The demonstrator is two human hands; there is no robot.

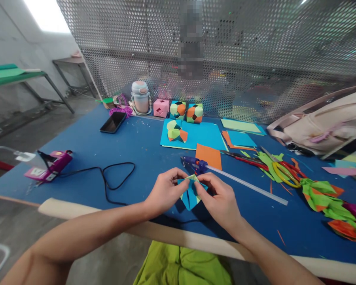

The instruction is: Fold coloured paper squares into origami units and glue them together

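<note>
A folded blue and pale-green paper piece (190, 198) is pinched between the left fingers (182, 187) and right fingers (204, 194), over the bench (261, 221). Just beyond the fingers is a glue gun (202, 165); behind that, an orange sheet (210, 154).

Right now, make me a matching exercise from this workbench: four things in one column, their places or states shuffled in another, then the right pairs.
Things:
1. Smartphone
2. Pink paper cube
3. Folded blue-and-green paper
4. Hot glue gun

Places or states:
A. Held between the left hand and right hand
B. Lying flat, screen dark
C. Long translucent glue stick extending from it
D. Standing beside the lidded bottle

Pairs: 1-B, 2-D, 3-A, 4-C
</note>
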